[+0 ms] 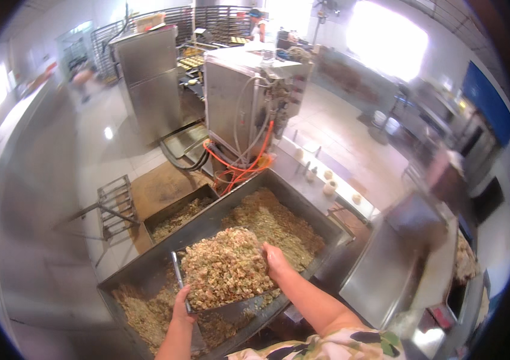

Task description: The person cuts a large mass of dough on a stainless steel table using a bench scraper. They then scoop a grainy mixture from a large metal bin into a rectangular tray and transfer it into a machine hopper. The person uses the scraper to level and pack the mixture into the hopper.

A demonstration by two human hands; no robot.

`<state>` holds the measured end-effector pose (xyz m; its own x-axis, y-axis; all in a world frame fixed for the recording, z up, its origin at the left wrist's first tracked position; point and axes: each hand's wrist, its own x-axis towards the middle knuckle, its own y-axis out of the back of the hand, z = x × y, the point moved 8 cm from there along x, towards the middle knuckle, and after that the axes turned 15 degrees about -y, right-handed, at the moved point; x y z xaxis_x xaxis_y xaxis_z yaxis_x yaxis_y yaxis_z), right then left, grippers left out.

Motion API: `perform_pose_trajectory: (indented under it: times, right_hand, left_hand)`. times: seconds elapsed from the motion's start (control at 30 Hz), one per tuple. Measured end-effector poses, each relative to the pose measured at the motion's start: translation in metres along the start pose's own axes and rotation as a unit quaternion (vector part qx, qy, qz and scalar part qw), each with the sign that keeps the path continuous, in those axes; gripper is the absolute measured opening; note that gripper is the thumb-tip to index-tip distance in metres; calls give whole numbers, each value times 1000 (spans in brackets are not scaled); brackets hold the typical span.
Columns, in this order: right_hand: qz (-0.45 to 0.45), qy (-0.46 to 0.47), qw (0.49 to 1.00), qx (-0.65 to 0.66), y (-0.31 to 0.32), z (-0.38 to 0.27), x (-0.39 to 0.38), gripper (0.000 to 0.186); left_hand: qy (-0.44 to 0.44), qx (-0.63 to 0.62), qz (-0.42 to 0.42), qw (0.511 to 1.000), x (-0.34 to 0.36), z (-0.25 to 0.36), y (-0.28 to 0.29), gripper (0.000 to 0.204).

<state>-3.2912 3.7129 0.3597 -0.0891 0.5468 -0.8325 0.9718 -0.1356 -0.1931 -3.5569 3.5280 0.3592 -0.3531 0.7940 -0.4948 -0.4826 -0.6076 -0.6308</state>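
A rectangular metal tray (177,271), heaped with a chunky, pale brown and pinkish crumbly mixture (225,264), is held between my two hands. My left hand (183,311) grips its near left corner, thumb up along the side. On the opposite side, my right hand (276,262) has its fingers wrapped round the edge, partly hidden by the load. Beneath the tray lies a large, deep metal trough (210,228). More of the mixture covers parts of the trough's bottom, to the left and at the far right.
A smaller metal bin (178,213) with similar mixture adjoins the trough's far side. Beyond stands a steel machine (231,99) with orange hoses (255,168). A metal frame (117,207) is at left, a white ledge with small round pieces (330,187) at right. Another person (258,27) is far back.
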Motion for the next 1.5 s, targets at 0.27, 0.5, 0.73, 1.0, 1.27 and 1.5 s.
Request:
perform_pose_trajectory:
  times: [0.27, 0.5, 0.73, 1.0, 1.27, 1.5]
  right_hand:
    - [46, 42, 997, 50, 92, -11, -100, 51]
    - [5, 79, 982, 171, 210, -56, -217, 52]
    - [47, 151, 959, 237, 412, -110, -343, 46]
    - [142, 286, 886, 337, 710, -123, -479, 82]
    - [390, 392, 822, 137, 882, -75, -522, 73]
    - [507, 417, 750, -84, 900, -90, -510, 70]
  left_hand:
    - [-24, 48, -27, 998, -97, -13, -95, 49]
    - [-7, 113, -132, 985, -150, -72, -209, 50]
    - [-17, 177, -279, 944, -245, -176, -401, 43]
    - [51, 263, -486, 832, -418, -366, -645, 39]
    - [-64, 542, -582, 603, -531, -545, -708, 57]
    - [-1, 588, -601, 541, -516, -591, -747, 76]
